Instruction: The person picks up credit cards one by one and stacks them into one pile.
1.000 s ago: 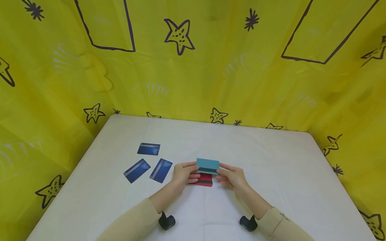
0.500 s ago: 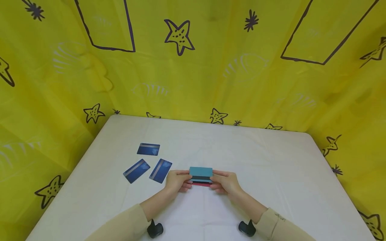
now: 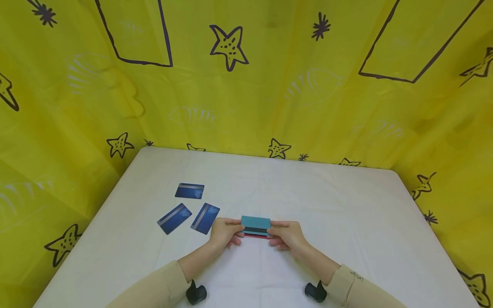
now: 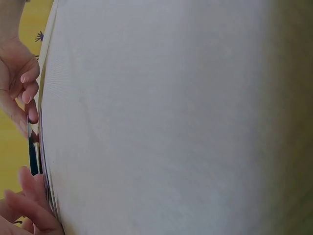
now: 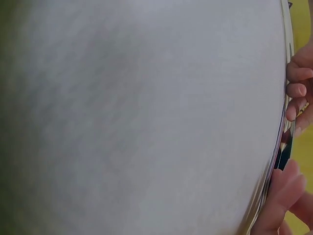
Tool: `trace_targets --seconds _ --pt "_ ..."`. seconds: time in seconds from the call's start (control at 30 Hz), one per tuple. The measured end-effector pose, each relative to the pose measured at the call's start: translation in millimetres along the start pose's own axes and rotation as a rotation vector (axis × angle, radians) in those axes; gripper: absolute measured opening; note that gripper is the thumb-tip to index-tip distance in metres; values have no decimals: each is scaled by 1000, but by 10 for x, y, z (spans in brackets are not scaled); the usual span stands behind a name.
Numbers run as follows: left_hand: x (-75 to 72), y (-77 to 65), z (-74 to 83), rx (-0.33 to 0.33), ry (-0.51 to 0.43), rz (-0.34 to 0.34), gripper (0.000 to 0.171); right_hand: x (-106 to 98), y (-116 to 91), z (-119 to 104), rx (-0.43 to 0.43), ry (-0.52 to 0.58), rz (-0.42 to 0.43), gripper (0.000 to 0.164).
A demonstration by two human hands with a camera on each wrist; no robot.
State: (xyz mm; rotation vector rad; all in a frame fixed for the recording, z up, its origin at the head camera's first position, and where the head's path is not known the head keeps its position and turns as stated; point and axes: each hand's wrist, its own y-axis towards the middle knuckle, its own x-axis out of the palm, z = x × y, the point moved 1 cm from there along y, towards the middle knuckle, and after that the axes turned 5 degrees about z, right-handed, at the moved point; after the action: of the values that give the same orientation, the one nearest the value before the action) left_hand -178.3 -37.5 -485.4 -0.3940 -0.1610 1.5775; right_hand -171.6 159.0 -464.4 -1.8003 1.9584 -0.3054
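Note:
Both hands pinch a teal card (image 3: pixel 256 223) with a dark stripe, one at each short end, near the table's middle. My left hand (image 3: pixel 223 232) has its thumb on the card's left end; my right hand (image 3: pixel 289 234) has its thumb on the right end. Just under the teal card a red card (image 3: pixel 256 236) shows as a thin strip at the near edge, the rest of it hidden. In the left wrist view the teal card (image 4: pixel 33 155) is seen edge-on between the hands, close over the table surface.
Three blue cards lie apart to the left: one at the back (image 3: pixel 190 191), a tilted card (image 3: pixel 174 218) nearer the left, and another card (image 3: pixel 205 218) just beside the left hand. The white table (image 3: pixel 346 239) meets a yellow curtain (image 3: pixel 246 85) at its far edge.
Both hands brought the teal card nearer the body and slightly left, over the red card, covering most of it. In the last half second it shifted only slightly. The blue cards stayed put.

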Motion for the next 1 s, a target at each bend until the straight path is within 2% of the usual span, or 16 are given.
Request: trace_targets --seconds 0.27,1.0 --pt "5 3 -10 28 15 0 29 4 19 7 -34 -95 18 36" --pt "25 -15 -7 69 38 34 20 18 70 38 -50 -107 45 30"
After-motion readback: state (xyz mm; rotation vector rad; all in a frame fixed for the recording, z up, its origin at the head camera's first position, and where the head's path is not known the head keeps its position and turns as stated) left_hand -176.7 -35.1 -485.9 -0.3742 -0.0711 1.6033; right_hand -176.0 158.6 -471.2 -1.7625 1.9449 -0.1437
